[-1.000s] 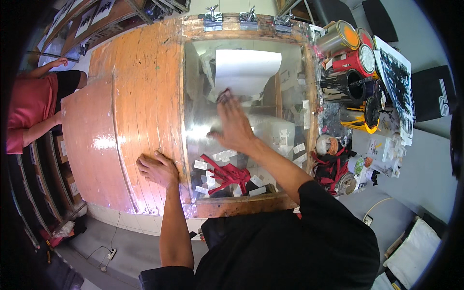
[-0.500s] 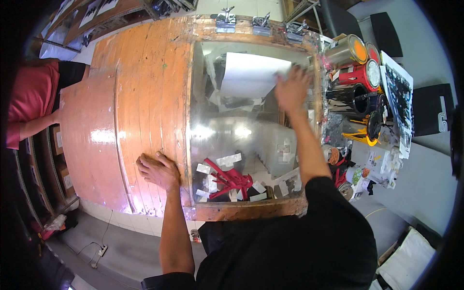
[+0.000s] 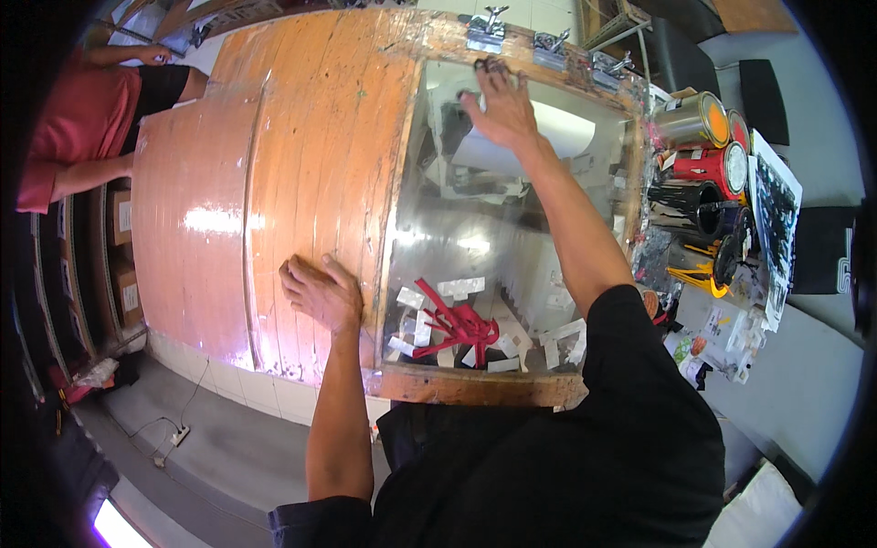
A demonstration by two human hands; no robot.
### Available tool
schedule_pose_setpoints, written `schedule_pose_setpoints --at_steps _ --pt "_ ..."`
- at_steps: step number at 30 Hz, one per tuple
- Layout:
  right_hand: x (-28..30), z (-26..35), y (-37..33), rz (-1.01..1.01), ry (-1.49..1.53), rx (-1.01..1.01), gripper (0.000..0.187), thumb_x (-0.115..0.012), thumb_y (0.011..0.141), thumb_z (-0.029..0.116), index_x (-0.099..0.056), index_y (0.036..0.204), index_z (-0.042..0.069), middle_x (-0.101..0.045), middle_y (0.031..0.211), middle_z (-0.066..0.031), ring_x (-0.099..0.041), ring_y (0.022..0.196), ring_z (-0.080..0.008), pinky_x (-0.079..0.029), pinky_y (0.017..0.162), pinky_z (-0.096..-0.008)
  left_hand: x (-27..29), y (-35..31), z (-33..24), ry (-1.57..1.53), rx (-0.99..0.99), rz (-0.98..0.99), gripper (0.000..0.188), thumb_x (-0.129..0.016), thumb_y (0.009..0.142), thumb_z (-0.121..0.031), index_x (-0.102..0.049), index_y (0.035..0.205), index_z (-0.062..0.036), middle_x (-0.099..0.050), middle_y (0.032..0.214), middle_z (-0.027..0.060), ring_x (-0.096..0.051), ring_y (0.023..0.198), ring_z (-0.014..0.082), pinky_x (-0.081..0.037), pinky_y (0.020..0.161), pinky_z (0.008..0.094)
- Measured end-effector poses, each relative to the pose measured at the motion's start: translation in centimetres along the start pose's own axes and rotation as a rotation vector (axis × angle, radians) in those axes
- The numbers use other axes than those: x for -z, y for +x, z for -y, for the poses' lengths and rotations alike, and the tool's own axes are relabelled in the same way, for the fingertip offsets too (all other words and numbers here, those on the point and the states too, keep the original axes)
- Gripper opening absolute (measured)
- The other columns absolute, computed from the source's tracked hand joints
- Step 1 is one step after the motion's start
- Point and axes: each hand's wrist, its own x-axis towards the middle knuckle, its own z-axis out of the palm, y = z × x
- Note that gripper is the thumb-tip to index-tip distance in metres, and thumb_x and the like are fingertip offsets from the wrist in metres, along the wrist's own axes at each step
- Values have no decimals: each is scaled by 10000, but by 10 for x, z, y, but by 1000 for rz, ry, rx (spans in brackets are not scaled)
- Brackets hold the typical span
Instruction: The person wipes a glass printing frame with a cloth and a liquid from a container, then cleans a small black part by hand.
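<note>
Over the glass [image 3: 457, 224], the right hand [image 3: 502, 105] reaches out.
Its grip can't be told; the left hand [image 3: 322, 294] lies empty, loosely open, on wood [image 3: 306, 183].

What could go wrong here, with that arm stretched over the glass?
The right hand reaches across the glass pane; leaning hard might crack it. Its fingers are close to the white sheet, which could crease if it lies on top of the glass; I cannot tell. Paint cans crowd the right side, so a careless elbow might tip one.
</note>
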Motion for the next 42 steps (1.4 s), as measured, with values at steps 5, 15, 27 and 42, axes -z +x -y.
schedule_pose_setpoints --at_steps 5,15,27,42 --pt "4 78 -171 332 41 434 689 -602 911 363 -405 1472 16 -462 1498 -174 -383 1433 -320 -96 1224 -592 3 -4 1 -26 45 38 677 -472 958 -450 -409 1405 55 -355 1472 284 -347 1339 451 -282 1089 571" --pt "5 37 -155 148 -207 55 756 -642 900 351 -346 1503 6 -456 1496 -218 -348 1457 -335 -131 1209 -597 0 -2 0 31 -25 -53 591 -499 961 -419 -442 1353 19 -397 1417 226 -405 1259 424 -335 1027 562" --pt "20 17 -195 33 -176 -125 768 -552 932 440 -328 1518 -3 -349 1582 -176 -271 1491 -329 -131 1201 -602 9 -7 -3 -23 -9 1 618 -496 944 -408 -438 1357 48 -388 1441 247 -380 1307 432 -315 1055 555" --pt "-16 191 -292 265 143 113 905 -630 872 510 -308 1517 -38 -321 1584 -203 -219 1503 -344 -111 1229 -550 1 -10 5 -29 -27 -44 588 -500 954 -403 -413 1339 33 -371 1425 251 -356 1314 439 -323 1036 589"
